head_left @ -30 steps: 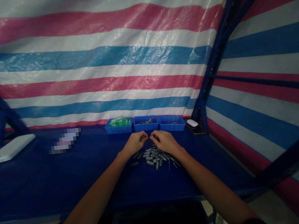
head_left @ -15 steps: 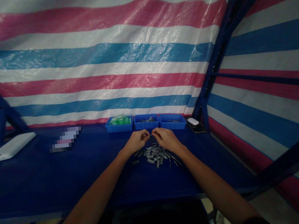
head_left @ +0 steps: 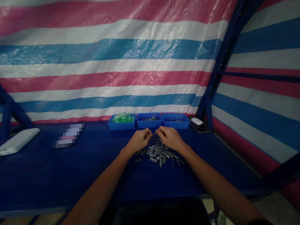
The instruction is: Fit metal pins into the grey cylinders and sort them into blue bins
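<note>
My left hand [head_left: 140, 139] and my right hand [head_left: 170, 137] meet above the table, fingertips pinched toward each other. Between them shows a thin metal rod [head_left: 154, 133], held by both sets of fingers; its ends are hidden. Just below the hands lies a loose pile of short grey cylinders [head_left: 153, 160] and slim metal rods [head_left: 176, 158]. Beyond the hands stand three blue bins in a row: the left bin [head_left: 122, 125] holds green clear pieces, the middle bin [head_left: 149, 123] small metal parts, the right bin [head_left: 176, 124] a few thin parts.
On the blue table [head_left: 66, 177], a white power bank [head_left: 16, 142] with a cable lies far left, near a blurred-out flat item [head_left: 69, 135]. A white case [head_left: 197, 121] rests on a dark phone [head_left: 203, 128] at right. Blue frame posts and striped sheeting enclose the table.
My hands have drawn slightly apart, so more of the thin rod shows between the fingertips. The whole view has shifted a little; the pile looks much the same.
</note>
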Demonstrator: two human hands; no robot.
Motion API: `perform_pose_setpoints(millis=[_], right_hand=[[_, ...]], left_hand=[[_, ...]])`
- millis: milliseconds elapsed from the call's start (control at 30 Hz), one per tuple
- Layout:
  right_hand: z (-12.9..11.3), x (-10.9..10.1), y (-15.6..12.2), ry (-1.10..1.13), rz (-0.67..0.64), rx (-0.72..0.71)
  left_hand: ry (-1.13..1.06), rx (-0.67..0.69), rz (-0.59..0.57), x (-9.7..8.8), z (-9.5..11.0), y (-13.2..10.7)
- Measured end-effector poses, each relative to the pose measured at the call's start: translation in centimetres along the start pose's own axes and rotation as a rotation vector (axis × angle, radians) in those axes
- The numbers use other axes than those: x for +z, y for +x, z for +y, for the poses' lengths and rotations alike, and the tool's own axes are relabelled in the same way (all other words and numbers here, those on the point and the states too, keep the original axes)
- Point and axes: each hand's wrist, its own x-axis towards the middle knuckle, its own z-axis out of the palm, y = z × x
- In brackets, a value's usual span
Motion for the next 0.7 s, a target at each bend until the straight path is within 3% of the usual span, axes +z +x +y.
perform_pose_setpoints(millis=[167,300,433,500,567,700], right_hand=[[-0.2,-0.1,-0.2,0.077,-0.067,-0.030],[0.2,-0.8,0.4,0.024,0.026,-0.005],[2.8,-2.4,1.6,-0.105,0.322,0.333],[4.3,-2.9,1.6,-0.086,0.368,0.515],[5.0,-2.6,1.2,-0.031,0.335,0.568],[4.2,-0.7,0.1,0.072,0.197,0.444]], left_hand=[[-0.013,0.002,0.009,-0.3,0.2,0.0],[0.013,-0.004,-0.069,-0.9,0.1,0.0],[0.057,0.000,-0.304,-1.5,-0.5,-0.3],[0.087,0.028,-0.334,-1.6,-0.6,-0.5],[0.120,0.065,-0.316,-1.6,-0.7,-0.6],[0.164,0.071,-0.328,-1.4,-0.8,-0.6]])
